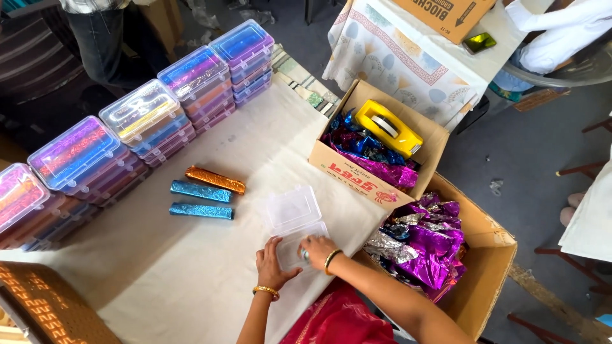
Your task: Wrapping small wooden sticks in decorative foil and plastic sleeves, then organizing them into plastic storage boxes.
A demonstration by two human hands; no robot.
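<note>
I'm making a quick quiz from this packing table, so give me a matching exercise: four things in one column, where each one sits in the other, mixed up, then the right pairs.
Things:
1. yellow tape dispenser
2. orange foil bar
3. clear plastic box
4. purple foil wrappers

Places:
A. in the large open carton at the table's right edge
B. under both hands
C. in the small cardboard box
D. on the table cloth, above two blue bars

Pairs: 1-C, 2-D, 3-B, 4-A

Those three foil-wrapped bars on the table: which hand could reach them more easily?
Probably the left hand. Both hands rest on the open clear box, but the foil bars lie on the left hand's side, while the right hand would have to cross over the box.
</note>
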